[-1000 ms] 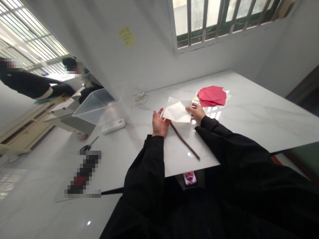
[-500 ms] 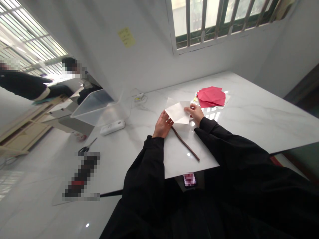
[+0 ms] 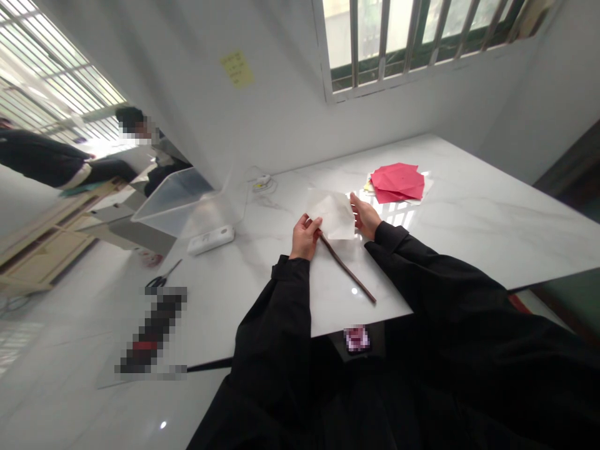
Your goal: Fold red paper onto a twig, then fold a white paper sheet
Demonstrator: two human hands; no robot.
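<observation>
Left hand [image 3: 305,237] pinching paper [image 3: 332,214] corner; right hand [image 3: 364,215] open, just beside edge; light pinch suits thin sheet.

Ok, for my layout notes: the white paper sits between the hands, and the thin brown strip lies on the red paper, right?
No: the head view shows the thin brown strip on the white marble table, not the red paper; the white paper does sit between the hands.

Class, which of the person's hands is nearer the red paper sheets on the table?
The right hand is nearer, a short way from the red paper sheets. The left hand is farther, with the white paper sheet lying between it and them.
</observation>
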